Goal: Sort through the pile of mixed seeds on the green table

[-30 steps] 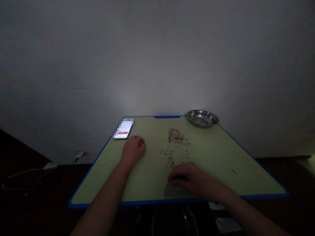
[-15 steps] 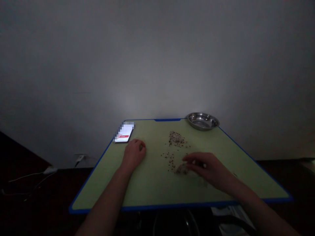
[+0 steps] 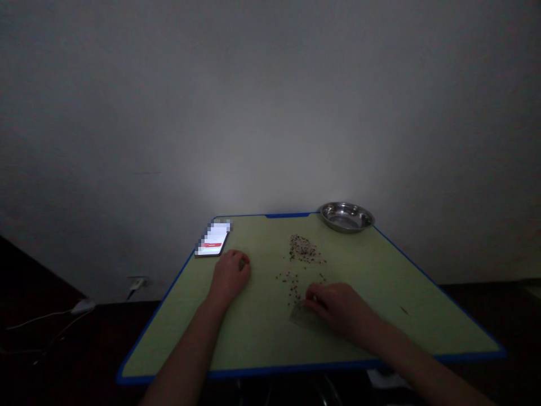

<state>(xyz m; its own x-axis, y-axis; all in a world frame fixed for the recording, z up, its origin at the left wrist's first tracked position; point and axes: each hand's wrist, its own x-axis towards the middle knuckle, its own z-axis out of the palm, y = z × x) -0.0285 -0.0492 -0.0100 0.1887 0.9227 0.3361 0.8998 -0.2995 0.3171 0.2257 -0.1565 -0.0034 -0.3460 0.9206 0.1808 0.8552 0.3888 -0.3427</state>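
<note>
My right hand (image 3: 332, 307) is low over the table, thumb and fingers pinched together at the upper edge of a small clear plastic bag (image 3: 302, 317). Part of the bag is hidden beneath the hand. Just beyond my fingertips are scattered small dark and reddish beads or seeds (image 3: 292, 282), too small to name surely. Farther back lies a denser pile of the same pieces (image 3: 302, 248). My left hand (image 3: 231, 272) rests on the table left of the pieces, its fingers loosely curled; only table colour shows in the gap by the thumb.
A phone (image 3: 213, 239) with a lit screen lies at the back left of the green table (image 3: 253, 338), which has a blue rim. A round metal bowl (image 3: 346, 218) stands at the back right corner. A small dark sliver (image 3: 404, 310) lies to the right.
My right hand has come down and slightly left, and its fingers have drawn closer together. The clear bag now shows flatter below it. My left hand stays in place; the view has tilted up slightly.
</note>
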